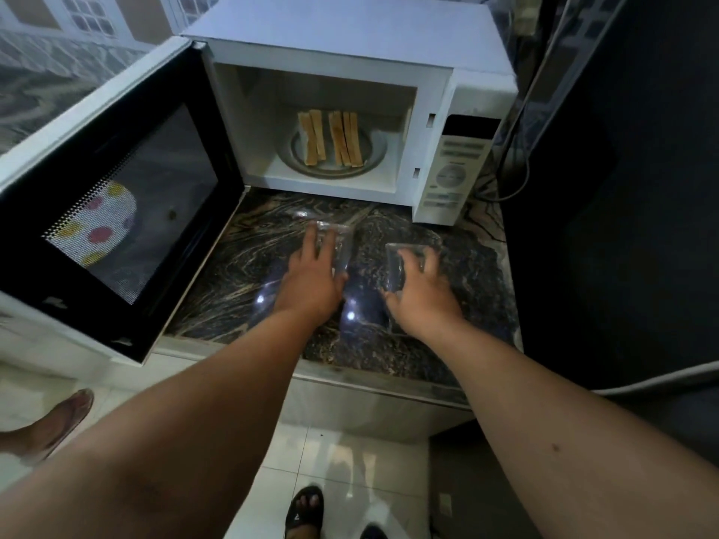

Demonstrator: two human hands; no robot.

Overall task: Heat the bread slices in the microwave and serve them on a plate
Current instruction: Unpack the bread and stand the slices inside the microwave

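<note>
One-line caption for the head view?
Bread slices stand in the open microwave; left hand and right hand each grip clear plastic.

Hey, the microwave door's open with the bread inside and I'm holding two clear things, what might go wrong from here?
1. The bread slices stand on edge on the turntable; they may topple when lifted out.
2. Both the left hand and right hand grip clear pieces, leaving no free hand.
3. The open door juts out where an arm may bump it.

Clear things [334,247] under both hands [309,280] blurred, unidentifiable.
</note>
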